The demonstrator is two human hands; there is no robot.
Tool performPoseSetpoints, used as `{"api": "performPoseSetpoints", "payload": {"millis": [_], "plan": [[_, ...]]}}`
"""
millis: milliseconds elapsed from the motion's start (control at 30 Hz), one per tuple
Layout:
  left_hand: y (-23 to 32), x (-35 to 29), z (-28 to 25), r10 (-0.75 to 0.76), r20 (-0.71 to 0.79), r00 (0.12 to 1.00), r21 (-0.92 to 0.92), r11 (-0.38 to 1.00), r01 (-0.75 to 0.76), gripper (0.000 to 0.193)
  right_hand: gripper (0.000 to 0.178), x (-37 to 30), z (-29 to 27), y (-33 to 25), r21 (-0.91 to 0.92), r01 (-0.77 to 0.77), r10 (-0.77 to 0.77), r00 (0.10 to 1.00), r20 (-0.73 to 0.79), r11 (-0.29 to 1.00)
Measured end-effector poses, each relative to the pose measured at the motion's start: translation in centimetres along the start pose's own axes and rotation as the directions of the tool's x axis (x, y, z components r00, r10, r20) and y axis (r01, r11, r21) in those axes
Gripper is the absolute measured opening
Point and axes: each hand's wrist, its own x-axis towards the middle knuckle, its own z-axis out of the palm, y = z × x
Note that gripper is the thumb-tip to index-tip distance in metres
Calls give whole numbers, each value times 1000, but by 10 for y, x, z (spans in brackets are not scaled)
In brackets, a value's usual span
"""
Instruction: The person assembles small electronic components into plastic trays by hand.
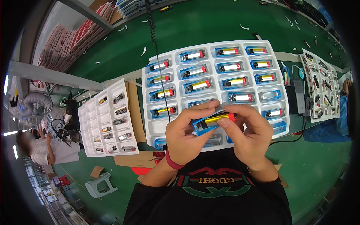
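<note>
My left hand point(185, 133) and my right hand point(249, 131) together hold a blue plastic holder point(204, 127) with a small silver cell in it, marked by yellow and red bands point(219, 118). Both thumbs press on top of it. I hold it just above the near edge of a large white moulded tray point(180, 52). Several of the tray's pockets contain the same blue holders with cells point(197, 86). One blue holder point(270, 95) at the right of the tray looks empty. A red band sits on my left wrist point(171, 162).
A smaller white tray point(108, 120) with dark small parts lies to the left on cardboard. Another parts tray point(320, 82) sits at the right, beside a grey box point(299, 93) with cables. A coiled black cable point(152, 26) hangs over the green table. Another person point(37, 148) sits far left.
</note>
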Motion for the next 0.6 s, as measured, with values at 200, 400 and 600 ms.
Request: {"api": "performPoseSetpoints", "payload": {"millis": [200,400,600], "plan": [[1,0,3,-17,-66,998,49,999,20,39,30,3,7,-5,-195,127,-130,991,-6,973],[-5,-2,4,18,-129,991,43,999,-12,38,50,9,14,-3,-416,176,-233,968,-89,892],[-8,-2,0,90,-96,991,36,996,-87,36,53,9,11,3,-123,11,-14,1000,-22,992]]}}
